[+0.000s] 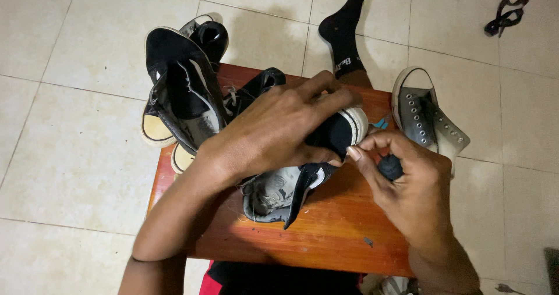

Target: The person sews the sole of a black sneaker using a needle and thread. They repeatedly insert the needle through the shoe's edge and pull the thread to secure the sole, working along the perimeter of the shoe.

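My left hand (279,126) grips a black canvas sneaker (338,133) with a white rubber toe, holding it on its side over a small wooden table (326,225). The shoe's grey inside and loose tongue (279,193) hang open toward me. My right hand (407,184) is closed around a small dark rounded object (390,167) and its thumb sits right against the sneaker's white toe edge. What the dark object is cannot be made out.
Several other black sneakers (180,85) are piled on the table's far left corner. A grey high-top shoe (425,117) lies at the right edge. My black-socked foot (345,33) rests on the tiled floor beyond. A dark scrap (505,17) lies at the far right.
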